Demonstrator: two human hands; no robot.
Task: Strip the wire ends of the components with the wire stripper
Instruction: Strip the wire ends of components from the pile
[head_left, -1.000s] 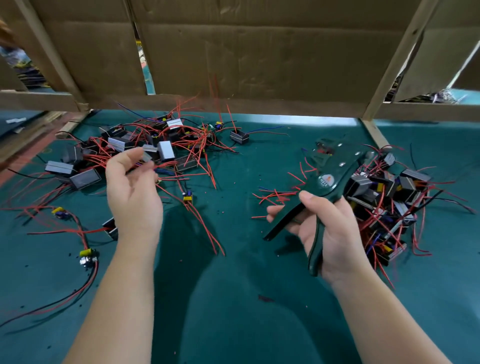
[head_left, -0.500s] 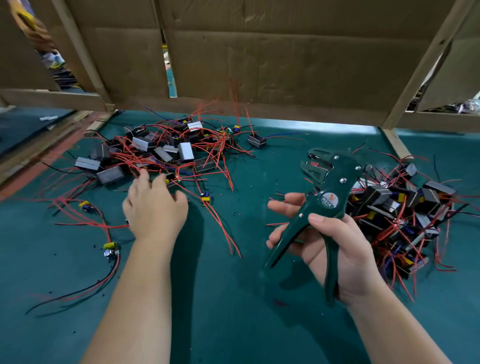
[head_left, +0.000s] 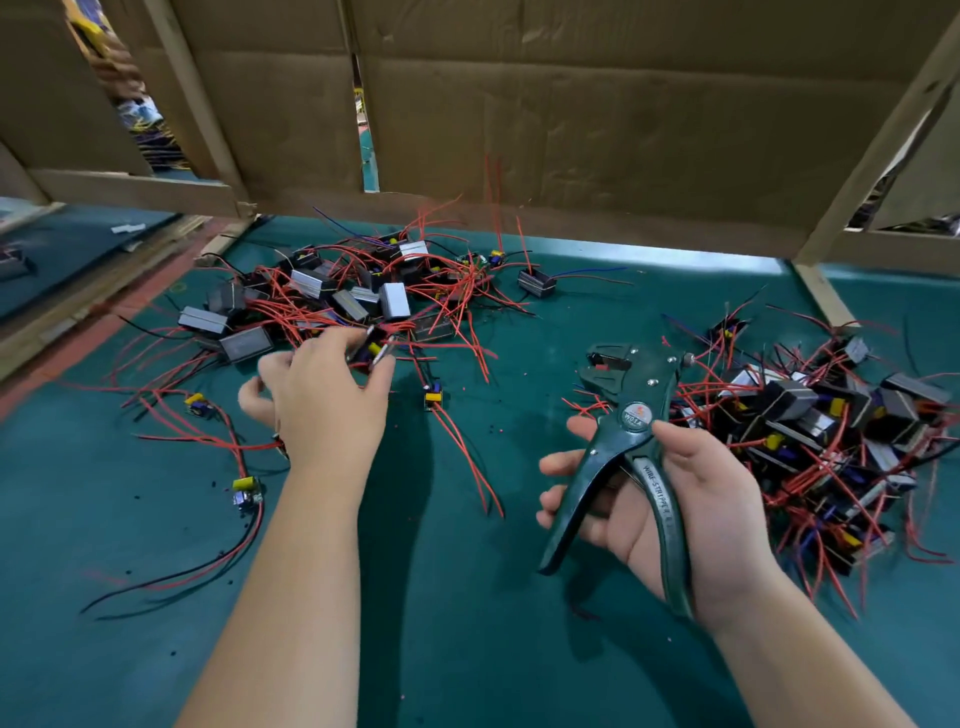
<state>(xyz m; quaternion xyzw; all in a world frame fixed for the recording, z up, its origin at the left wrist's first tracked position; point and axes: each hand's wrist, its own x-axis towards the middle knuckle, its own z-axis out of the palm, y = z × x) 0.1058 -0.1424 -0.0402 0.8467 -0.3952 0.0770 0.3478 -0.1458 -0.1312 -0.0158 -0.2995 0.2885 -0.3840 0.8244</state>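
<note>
My right hand (head_left: 691, 514) grips the dark green wire stripper (head_left: 631, 441) by its handles, jaws up and pointing to the far left, handles spread apart. My left hand (head_left: 327, 400) reaches into the near edge of the left pile of components (head_left: 332, 306), small grey and black blocks with red wires. Its fingertips pinch one small component (head_left: 376, 351) there, blurred by motion. A second pile of components (head_left: 821, 431) lies to the right of the stripper.
Green mat (head_left: 467, 623) covers the table. Loose components with long red and black wires lie at the left, one with a yellow part (head_left: 245, 486). A single small part (head_left: 432, 397) sits mid-table. A cardboard wall (head_left: 571, 104) on a wooden frame stands behind.
My left hand has moved forward and right into the left pile and closed its fingertips on a component. The right hand keeps the stripper, now a little more upright.
</note>
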